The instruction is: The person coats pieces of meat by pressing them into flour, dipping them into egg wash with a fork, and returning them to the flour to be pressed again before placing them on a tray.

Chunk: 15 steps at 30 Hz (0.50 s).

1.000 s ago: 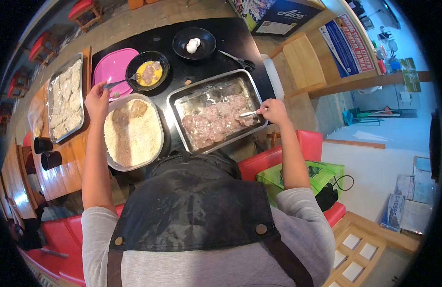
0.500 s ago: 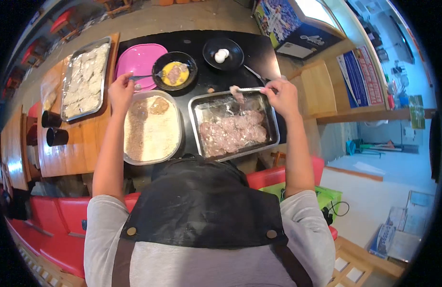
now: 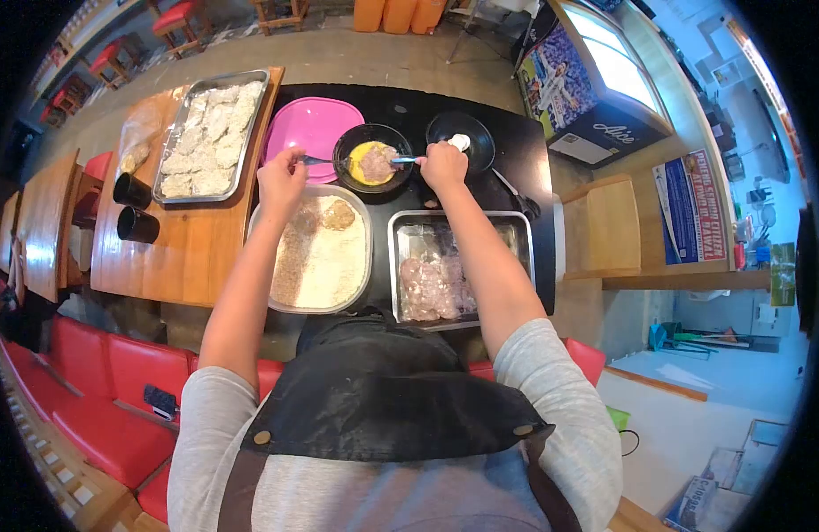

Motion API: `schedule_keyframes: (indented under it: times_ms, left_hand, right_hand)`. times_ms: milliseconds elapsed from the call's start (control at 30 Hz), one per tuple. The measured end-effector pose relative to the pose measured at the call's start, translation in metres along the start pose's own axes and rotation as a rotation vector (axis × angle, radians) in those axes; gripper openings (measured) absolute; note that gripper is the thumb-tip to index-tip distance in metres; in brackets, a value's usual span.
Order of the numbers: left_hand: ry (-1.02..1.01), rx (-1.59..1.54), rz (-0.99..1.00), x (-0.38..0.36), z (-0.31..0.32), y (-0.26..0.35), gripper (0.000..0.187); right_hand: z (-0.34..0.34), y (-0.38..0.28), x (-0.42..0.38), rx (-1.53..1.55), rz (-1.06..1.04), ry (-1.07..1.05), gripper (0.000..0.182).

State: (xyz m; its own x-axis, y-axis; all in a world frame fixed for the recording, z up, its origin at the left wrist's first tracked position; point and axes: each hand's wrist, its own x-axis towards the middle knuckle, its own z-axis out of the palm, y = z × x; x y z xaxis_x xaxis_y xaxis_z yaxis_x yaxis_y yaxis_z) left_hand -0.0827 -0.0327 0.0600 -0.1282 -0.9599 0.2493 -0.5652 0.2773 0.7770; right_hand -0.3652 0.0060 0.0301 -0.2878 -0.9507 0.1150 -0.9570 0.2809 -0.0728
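My left hand (image 3: 284,180) is closed on the handle of a fork (image 3: 315,160), whose head reaches the bowl edge. My right hand (image 3: 445,167) grips tongs (image 3: 404,160) that reach over the black bowl (image 3: 341,160) from the right. In that bowl, a piece of raw meat (image 3: 375,163) lies in yellow beaten egg (image 3: 360,174). Nearer me is a tub of crumbs (image 3: 325,275) with a coated piece (image 3: 339,215) at its back. Under my right forearm, a metal tray (image 3: 397,257) holds raw meat pieces (image 3: 427,285).
A pink lid (image 3: 308,124) lies behind the tub. At the back right, a black bowl (image 3: 480,146) holds white eggs (image 3: 460,142), with a utensil (image 3: 513,191) beside it. To the left stand a tray of coated pieces (image 3: 206,142) and two black cups (image 3: 136,225).
My right hand has moved left from above the metal tray to the egg bowl, bringing the tongs and meat there. The view has shifted, and my left hand still holds the fork.
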Motion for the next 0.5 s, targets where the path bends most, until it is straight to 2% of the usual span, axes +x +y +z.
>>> schedule_keyframes:
  times_ms: [100, 133, 233, 300, 367, 433, 500]
  left_hand:
    - [-0.003, 0.012, 0.021, 0.001, 0.005, -0.002, 0.024]
    - [-0.012, 0.007, 0.025, 0.001, 0.008, -0.002, 0.024]
    - [-0.01, -0.009, 0.089, 0.004, 0.012, -0.003, 0.024]
    - [-0.052, 0.024, 0.049, 0.006, 0.012, -0.003, 0.023]
    - [-0.08, 0.046, 0.022, 0.004, 0.012, -0.005, 0.023]
    - [-0.102, -0.067, -0.027, 0.005, 0.012, -0.006, 0.023]
    - [-0.084, -0.001, -0.007, 0.003, 0.01, -0.002, 0.023]
  right_hand:
    - [-0.002, 0.002, -0.004, -0.022, -0.089, 0.099, 0.022]
    - [-0.008, 0.0, -0.009, -0.041, -0.143, 0.122, 0.015]
    - [0.001, -0.001, -0.01, -0.14, -0.453, 0.365, 0.012]
    - [-0.007, -0.009, -0.007, -0.13, -0.516, 0.494, 0.01]
    - [-0.018, -0.012, -0.006, -0.176, -0.523, 0.49, 0.01]
    - [-0.026, -0.01, 0.0, -0.205, -0.429, 0.509, 0.01]
    - [-0.036, -0.004, 0.002, -0.199, -0.407, 0.501, 0.01]
